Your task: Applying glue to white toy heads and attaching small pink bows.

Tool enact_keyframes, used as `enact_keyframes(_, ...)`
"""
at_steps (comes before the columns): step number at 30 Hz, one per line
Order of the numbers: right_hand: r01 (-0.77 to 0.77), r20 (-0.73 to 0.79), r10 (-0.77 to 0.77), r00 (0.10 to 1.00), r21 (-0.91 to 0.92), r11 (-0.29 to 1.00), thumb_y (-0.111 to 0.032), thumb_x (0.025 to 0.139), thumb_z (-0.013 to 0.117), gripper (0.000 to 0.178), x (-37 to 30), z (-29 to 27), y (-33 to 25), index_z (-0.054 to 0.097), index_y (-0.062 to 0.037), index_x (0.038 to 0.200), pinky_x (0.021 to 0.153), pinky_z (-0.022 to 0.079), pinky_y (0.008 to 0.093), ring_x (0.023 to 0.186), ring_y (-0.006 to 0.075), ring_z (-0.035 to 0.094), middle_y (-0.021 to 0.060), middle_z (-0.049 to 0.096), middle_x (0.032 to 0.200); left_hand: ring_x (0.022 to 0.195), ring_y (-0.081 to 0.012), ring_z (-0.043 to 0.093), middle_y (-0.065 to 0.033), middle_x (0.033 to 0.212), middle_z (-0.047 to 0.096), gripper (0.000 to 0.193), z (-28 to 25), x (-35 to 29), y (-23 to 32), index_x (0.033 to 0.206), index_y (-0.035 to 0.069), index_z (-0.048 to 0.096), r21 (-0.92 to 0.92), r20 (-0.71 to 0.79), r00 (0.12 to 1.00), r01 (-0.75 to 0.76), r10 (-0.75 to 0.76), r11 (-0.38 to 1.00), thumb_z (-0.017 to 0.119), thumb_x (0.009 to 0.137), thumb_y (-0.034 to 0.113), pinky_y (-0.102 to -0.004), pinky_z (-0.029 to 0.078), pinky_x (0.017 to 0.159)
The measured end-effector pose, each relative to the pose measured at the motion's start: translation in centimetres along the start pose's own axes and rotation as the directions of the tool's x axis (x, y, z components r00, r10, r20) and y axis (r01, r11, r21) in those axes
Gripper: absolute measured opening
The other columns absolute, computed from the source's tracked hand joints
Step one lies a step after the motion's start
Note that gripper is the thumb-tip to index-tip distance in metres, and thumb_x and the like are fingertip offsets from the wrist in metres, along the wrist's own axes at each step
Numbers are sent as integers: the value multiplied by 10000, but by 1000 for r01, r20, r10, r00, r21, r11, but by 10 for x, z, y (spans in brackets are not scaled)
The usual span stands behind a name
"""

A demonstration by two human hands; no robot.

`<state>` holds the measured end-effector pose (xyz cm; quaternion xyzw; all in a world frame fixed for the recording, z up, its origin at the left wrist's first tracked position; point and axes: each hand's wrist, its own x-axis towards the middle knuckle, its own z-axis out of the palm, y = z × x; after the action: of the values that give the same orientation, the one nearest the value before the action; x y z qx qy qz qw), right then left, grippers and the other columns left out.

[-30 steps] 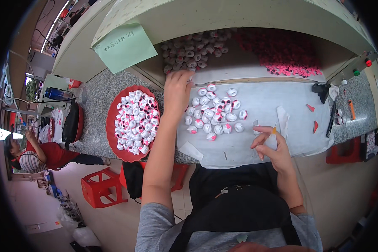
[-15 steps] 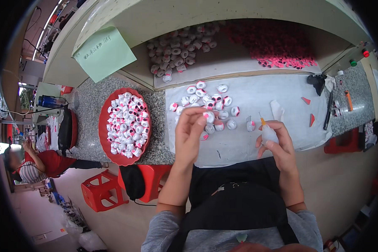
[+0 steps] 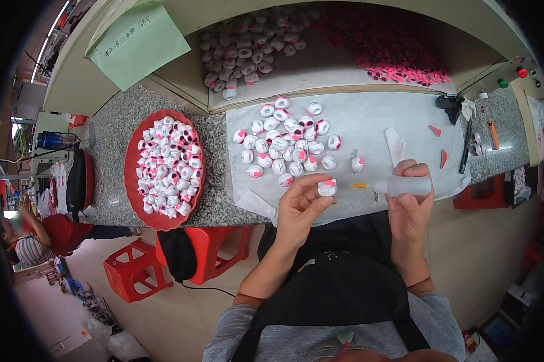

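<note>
My left hand (image 3: pixel 298 210) pinches a small white piece with pink patches (image 3: pixel 327 187), held above the near edge of the white paper sheet (image 3: pixel 368 130). In my right hand (image 3: pixel 409 208) is a translucent squeeze bottle (image 3: pixel 408 185), tipped on its side. Its orange needle tip (image 3: pixel 359 186) points left at the white piece, with a small gap between them. A single similar piece (image 3: pixel 357 164) stands on the sheet just beyond the needle. Many more white and pink pieces (image 3: pixel 278 143) lie loosely beyond my left hand.
A red scalloped dish (image 3: pixel 131 163) heaped with such pieces stands left. A shelf recess behind holds white pieces (image 3: pixel 248 54) and pink bits (image 3: pixel 399 57). A black pen-like tool (image 3: pixel 466 148) and orange tool (image 3: pixel 493 136) lie right. Red stools (image 3: pixel 133 274) stand below; another person (image 3: pixel 42 238) is far left.
My right hand has turned the bottle from needle-up to lying sideways, needle pointing left. My left hand has come nearer with the white piece. The whole view has shifted slightly.
</note>
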<state>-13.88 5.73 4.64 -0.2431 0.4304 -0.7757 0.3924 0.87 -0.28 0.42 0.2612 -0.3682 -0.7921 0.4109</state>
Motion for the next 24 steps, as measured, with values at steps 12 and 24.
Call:
enact_keyframes(12, 516, 380, -385, 841, -351, 782, -84, 532, 741, 397, -18, -6, 4, 474, -51, 824, 544, 415, 233, 620, 130, 501, 70, 452, 777, 868, -208, 521, -154, 970, 495, 317, 0, -3, -2, 997, -19, 411, 109, 7, 994, -105, 105, 988, 505, 698, -69, -295, 412, 771)
enact_keyframes(24, 542, 429, -375, 821, -385, 747, -66, 489, 759, 418, -16, -4, 3, 506, -48, 821, 493, 410, 229, 594, 126, 502, 71, 465, 765, 879, -209, 521, -154, 979, 493, 311, 2, -3, -2, 987, -19, 411, 118, 12, 996, -93, 92, 989, 508, 696, -68, -288, 415, 768)
